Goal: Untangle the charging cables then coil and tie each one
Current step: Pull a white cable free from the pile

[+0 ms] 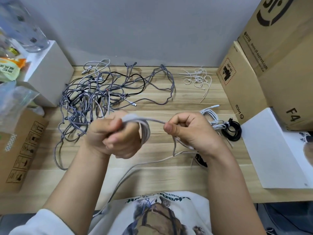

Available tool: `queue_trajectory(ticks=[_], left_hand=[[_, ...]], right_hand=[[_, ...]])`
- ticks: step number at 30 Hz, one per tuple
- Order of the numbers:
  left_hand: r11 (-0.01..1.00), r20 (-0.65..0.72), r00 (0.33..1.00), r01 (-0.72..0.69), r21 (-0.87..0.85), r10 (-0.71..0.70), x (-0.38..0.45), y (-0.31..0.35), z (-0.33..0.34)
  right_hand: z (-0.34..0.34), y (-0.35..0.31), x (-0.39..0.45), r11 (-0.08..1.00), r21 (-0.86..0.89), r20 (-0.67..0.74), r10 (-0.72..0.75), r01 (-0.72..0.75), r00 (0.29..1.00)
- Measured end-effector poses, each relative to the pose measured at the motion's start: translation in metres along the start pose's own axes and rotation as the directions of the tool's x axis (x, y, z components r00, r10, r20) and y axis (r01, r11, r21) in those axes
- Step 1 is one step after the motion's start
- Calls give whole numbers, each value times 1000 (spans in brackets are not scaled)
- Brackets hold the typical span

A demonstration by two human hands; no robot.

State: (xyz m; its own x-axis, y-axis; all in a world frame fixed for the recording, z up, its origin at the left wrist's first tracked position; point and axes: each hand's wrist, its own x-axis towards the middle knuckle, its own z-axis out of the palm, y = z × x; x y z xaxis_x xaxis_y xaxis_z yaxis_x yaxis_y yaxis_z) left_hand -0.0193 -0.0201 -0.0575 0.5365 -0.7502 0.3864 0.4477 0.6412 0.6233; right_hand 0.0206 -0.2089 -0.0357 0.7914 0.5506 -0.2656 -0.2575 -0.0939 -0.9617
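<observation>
Both forearms reach forward over the wooden counter (pixel 169 102), wrists close together above its middle. The left hand (pixel 116 136) is raised with its fingers curled tight, and a pale grey charging cable (pixel 145 131) is wound in several loops around those fingers, so this hand grips the coil. The right hand (pixel 188 129) sits just beside it, fingers curled, thumb and forefinger pinching the free run of the same cable, which stretches taut between the two hands. Below the right hand the cable hangs down, bends across the counter and trails toward the person's shirt.

Beyond the left hand lies the tangled heap of cables (pixel 94 97), grey braided, white and black strands knotted together, with one braided loop stretching far to the right along the wall. At the back right lies a loose scatter of white ties (pixel 198 78). Just right of the right hand rest a coiled white cable (pixel 213 117) and a coiled black cable (pixel 232 131), touching each other.

Closed cardboard boxes (pixel 271 65) stand stacked on the right; their contents are hidden. A white box (pixel 50 73) on the left carries packets and a clear plastic container.
</observation>
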Motion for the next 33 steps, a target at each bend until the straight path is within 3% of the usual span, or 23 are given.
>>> queue_trajectory(ticks=[1, 3, 5, 8, 10, 11, 13, 15, 17, 19, 21, 24, 27, 30, 33], left_hand=[[990, 0, 994, -105, -91, 106, 5, 2, 3], [913, -159, 936, -343, -222, 313, 13, 8, 13], [810, -384, 811, -544, -217, 442, 19, 17, 18], [724, -658, 566, -688, -46, 496, 23, 27, 10], [737, -750, 377, -642, 212, 544, 26, 24, -2], [757, -764, 286, -536, 373, 579, 28, 19, -7], [754, -734, 198, -289, 590, 650, 28, 7, -17], [718, -697, 198, -56, 694, 689, 24, -6, -25], [606, -649, 290, 232, 761, 704, 20, -16, -27], [373, -602, 410, 513, 773, 685, 16, -23, -27], [145, -587, 479, 681, 717, 653, 16, -27, -26], [-14, -604, 518, 766, 642, 606, 17, -28, -26], [-45, -620, 511, 791, 610, 595, 15, -22, -24], [-78, -610, 512, 801, 594, 605, 11, -16, -25], [-130, -660, 519, 829, 544, 543, 2, -16, -28]], right_hand=[[0, 3, 2, 1000, 6, 4, 10, -10, 1000], [1, 13, 5, 997, -80, -24, 18, -20, 1000], [3, 22, 8, 973, -231, -14, 13, -16, 1000], [8, 30, 9, 934, -356, 92, 73, -36, 993], [13, 28, 6, 887, -462, 161, 77, 6, 984], [16, 26, 5, 866, -498, 188, 74, 30, 979], [19, 20, 2, 825, -562, 208, 77, 55, 975], [21, 17, 0, 765, -642, 181, 81, 55, 980], [20, 15, -1, 749, -662, 145, 77, 39, 986], [16, 16, -2, 795, -607, 111, 79, 4, 991], [11, 16, -1, 835, -550, 70, 65, -16, 995], [3, 14, -1, 902, -432, 0, 33, -30, 999], [0, 11, -4, 996, -55, -22, 62, -63, 998], [-2, 4, -2, 880, 469, 8, 77, -72, 997], [-8, -1, -1, 764, 643, 25, 50, -54, 998]])
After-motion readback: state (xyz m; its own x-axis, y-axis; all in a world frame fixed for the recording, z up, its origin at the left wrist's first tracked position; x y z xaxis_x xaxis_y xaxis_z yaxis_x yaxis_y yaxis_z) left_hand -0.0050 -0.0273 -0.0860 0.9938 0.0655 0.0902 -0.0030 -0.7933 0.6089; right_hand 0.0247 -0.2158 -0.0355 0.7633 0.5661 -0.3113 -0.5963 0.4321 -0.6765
